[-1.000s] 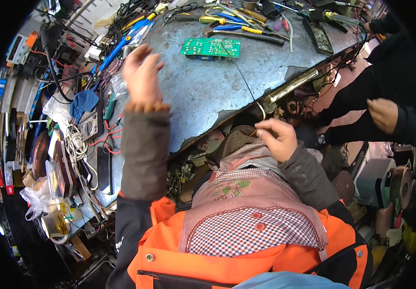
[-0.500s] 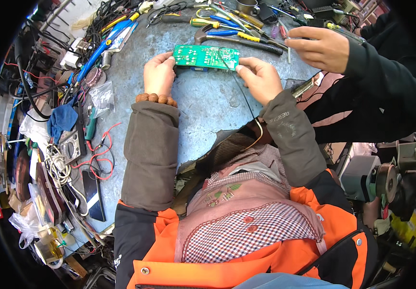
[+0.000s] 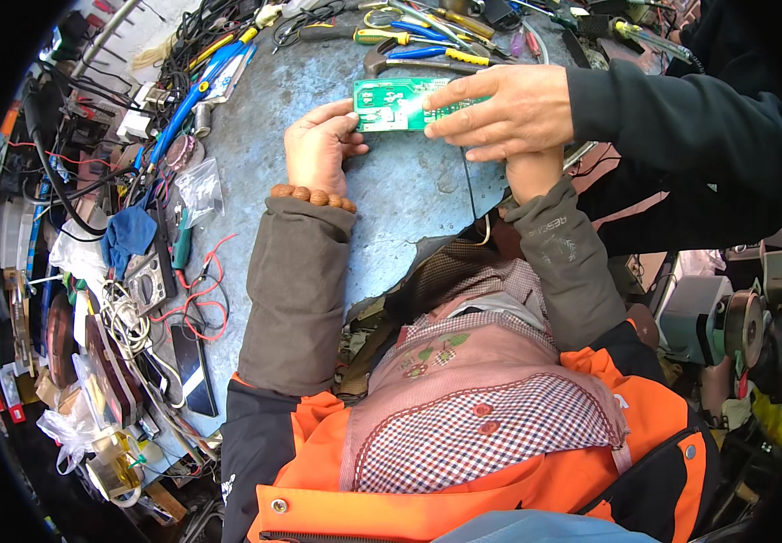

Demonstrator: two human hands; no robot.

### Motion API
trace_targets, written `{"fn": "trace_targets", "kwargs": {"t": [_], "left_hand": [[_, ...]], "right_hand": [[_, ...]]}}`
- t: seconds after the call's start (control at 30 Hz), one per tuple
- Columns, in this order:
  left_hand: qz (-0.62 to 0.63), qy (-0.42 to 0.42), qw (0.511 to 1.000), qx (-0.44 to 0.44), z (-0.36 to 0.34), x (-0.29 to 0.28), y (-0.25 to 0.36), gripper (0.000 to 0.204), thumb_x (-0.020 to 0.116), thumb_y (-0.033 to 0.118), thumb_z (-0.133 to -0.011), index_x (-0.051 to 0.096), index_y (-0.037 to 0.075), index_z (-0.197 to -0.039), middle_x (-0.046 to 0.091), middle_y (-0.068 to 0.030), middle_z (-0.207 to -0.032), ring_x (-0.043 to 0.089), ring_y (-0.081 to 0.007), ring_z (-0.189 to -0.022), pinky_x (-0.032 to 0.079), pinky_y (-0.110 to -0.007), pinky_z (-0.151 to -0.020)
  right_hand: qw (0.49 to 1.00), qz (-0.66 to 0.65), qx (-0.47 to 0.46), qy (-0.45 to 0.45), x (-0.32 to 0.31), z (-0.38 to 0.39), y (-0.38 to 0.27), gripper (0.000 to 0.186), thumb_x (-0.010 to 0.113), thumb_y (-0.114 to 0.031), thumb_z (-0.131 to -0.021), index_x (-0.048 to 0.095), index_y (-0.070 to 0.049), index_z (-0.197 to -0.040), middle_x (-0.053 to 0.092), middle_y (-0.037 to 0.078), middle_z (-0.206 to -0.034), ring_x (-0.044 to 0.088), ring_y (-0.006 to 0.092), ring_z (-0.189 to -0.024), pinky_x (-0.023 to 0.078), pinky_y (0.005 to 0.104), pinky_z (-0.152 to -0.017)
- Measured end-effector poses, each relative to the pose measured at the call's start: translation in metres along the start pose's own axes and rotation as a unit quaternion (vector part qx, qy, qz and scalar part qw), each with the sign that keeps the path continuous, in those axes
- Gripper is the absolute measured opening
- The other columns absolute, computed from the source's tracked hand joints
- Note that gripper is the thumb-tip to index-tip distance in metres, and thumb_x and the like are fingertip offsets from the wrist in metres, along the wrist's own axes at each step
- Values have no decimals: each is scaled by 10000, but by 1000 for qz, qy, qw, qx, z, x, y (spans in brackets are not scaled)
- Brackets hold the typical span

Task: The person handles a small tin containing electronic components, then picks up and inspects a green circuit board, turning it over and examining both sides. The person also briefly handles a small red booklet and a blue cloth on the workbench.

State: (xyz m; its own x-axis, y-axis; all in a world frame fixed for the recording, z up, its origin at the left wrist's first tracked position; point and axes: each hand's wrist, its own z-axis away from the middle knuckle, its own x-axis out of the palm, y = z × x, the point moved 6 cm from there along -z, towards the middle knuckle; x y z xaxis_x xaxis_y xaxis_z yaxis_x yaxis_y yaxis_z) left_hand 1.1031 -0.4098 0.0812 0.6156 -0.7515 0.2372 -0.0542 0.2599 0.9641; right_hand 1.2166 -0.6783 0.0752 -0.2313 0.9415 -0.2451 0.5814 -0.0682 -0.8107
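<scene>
Green rectangular circuit board (image 3: 391, 104) is held over the worn blue-grey bench (image 3: 391, 208); a dark-sleeved co-worker's hand (image 3: 517, 109) covers its right part. The left hand (image 3: 318, 149) grasps its left edge between fingers; the right hand (image 3: 535, 172) has hidden fingers, their grip impossible to tell. Light edge pressure, without tugging the thin black wire (image 3: 469, 185), seems best.

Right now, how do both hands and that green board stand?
Left hand holds green board by its left end. Right hand mostly hidden, hold unclear. In the way: another person's hand, over the board's right part.
</scene>
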Motion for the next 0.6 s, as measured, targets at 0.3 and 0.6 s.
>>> {"fn": "trace_targets", "kwargs": {"t": [0.3, 0.6], "left_hand": [[1, -6, 1000, -1, -3, -2, -4, 262, 686, 10, -930, 746, -61, -1175, 758, -97, -923, 686, -148, -674, 601, -289, -616], [19, -12, 1000, 8, -4, -4, -6, 215, 708, 77, -951, 745, -49, -1120, 730, -78, -878, 685, -150, -673, 614, -309, -639]], "right_hand": [[991, -64, 31, -116, 9, 3, 20, 419, 542, -207, -1089, 518, -57, -1478, 550, 121, -1505, 552, 231, -1362, 444, 378, -1145], [558, 399, -556, -469, 44, -48, -31, 328, 486, -177, -1077, 501, -25, -1367, 561, 96, -1265, 582, 224, -1233, 458, 354, -1097]]}}
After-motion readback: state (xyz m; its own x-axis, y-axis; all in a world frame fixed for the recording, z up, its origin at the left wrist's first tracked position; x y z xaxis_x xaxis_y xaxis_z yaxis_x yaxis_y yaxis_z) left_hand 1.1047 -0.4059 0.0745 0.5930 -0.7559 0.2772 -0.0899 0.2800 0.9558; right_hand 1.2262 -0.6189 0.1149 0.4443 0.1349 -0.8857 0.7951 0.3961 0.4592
